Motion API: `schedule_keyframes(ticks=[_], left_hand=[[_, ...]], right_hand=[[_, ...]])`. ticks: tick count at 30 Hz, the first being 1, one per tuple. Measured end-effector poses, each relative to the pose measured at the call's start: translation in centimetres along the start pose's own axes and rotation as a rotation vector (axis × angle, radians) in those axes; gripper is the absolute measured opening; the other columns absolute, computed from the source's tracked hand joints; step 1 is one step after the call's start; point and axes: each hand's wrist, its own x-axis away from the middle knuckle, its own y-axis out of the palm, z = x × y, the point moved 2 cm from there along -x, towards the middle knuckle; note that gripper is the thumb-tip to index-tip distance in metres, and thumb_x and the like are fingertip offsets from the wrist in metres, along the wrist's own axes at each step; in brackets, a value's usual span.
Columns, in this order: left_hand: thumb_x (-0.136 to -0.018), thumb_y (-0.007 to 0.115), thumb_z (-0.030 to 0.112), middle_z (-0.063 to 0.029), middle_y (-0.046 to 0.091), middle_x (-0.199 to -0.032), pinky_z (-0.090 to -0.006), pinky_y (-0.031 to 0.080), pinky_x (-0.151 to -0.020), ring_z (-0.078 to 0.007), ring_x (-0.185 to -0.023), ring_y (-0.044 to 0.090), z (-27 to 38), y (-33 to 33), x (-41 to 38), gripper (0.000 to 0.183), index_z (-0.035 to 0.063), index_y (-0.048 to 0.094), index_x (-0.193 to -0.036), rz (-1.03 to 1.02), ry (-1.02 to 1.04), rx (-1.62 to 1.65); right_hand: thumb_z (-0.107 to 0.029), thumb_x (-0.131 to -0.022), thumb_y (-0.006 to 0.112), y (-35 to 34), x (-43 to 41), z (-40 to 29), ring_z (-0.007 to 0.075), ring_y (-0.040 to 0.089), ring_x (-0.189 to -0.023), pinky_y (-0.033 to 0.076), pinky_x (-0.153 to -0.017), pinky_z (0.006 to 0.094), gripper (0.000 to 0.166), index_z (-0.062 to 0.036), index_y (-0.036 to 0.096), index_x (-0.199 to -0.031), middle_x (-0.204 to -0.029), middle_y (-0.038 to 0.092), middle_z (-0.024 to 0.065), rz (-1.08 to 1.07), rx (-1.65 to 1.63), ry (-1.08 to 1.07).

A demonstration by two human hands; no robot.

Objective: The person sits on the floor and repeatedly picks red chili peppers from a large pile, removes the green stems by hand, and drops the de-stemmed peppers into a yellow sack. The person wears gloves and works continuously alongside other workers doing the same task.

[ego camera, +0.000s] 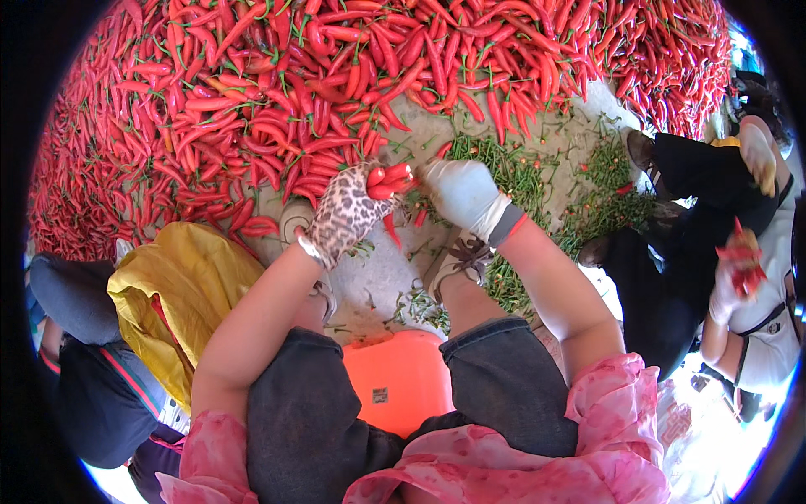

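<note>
My left hand [349, 211], in a leopard-print glove, grips a bunch of red chili peppers [391, 181]. Their pale, stemless ends point towards my right hand. Another pepper [391, 230] hangs below that fist. My right hand [463, 192], in a whitish glove with a grey cuff, is curled just right of the bunch. Its fingertips are blurred and partly hidden, so whether they pinch anything is unclear. Beyond both hands spreads a large heap of red chilies [352, 75], many with green stems. Loose green stems [504, 170] litter the floor beside my right hand.
An orange plastic seat or container [397, 372] shows between my legs. At left, a yellow sack [182, 283] lies close to a person in a dark cap [72, 296]. On the right, another person's gloved hand [733, 283] holds red chilies. More stems [604, 208] cover the floor there.
</note>
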Motion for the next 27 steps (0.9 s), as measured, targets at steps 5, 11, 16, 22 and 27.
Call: schedule_keyframes(ticks=[5,11,16,22,27], left_hand=[[-0.064,0.081,-0.004,-0.0066,0.061,-0.114,-0.0292,0.047,-0.091,-0.0151,-0.104,0.057,-0.2,0.5,1.5,0.055,0.0025,0.058,-0.114,-0.374,-0.561,0.643],[-0.066,0.071,-0.017,-0.0026,0.062,-0.108,-0.029,0.05,-0.089,-0.0173,-0.096,0.062,-1.5,-0.7,2.2,0.041,0.0059,0.061,-0.098,-0.415,-0.651,0.381],[-0.068,0.069,-0.012,-0.0072,0.062,-0.102,-0.034,0.05,-0.088,-0.0225,-0.096,0.061,-9.0,-0.3,3.8,0.04,0.008,0.06,-0.102,-0.356,-0.479,1.389],[-0.071,0.066,-0.014,-0.0063,0.061,-0.099,-0.0316,0.051,-0.088,-0.0191,-0.096,0.061,-7.1,0.2,1.0,0.043,0.0052,0.057,-0.108,-0.144,-0.491,1.422],[-0.071,0.072,0.002,-0.0111,0.058,-0.118,-0.037,0.045,-0.098,-0.0299,-0.111,0.056,-4.1,-2.3,0.8,0.035,0.0088,0.064,-0.104,-0.11,-0.212,0.949]], right_hand=[[-0.009,-0.068,0.059,-0.8,0.4,-1.7,0.0322,0.063,-0.068,0.05,-0.058,0.0407,0.008,-0.0071,0.057,-0.076,-0.067,0.059,0.0108,-0.143,-0.135,-0.306],[-0.014,-0.072,0.06,-0.6,-3.0,-3.3,0.0338,0.064,-0.074,0.051,-0.065,0.0433,0.014,-0.0106,0.066,-0.084,-0.079,0.065,0.0127,-0.452,-0.152,-0.515],[-0.026,-0.076,0.063,-0.3,-6.9,0.2,0.0308,0.064,-0.09,0.051,-0.072,0.0445,0.025,-0.0176,0.068,-0.099,-0.092,0.067,0.0114,-0.256,-0.046,-0.445],[-0.009,-0.082,0.056,0.7,-13.3,7.8,0.0317,0.061,-0.096,0.053,-0.076,0.0416,0.031,-0.0114,0.061,-0.112,-0.104,0.059,0.0149,0.087,0.191,0.139],[-0.01,-0.083,0.056,0.8,-9.0,5.8,0.03,0.063,-0.089,0.053,-0.071,0.0395,0.025,-0.0132,0.061,-0.107,-0.099,0.058,0.0141,-0.095,0.234,-0.019]])
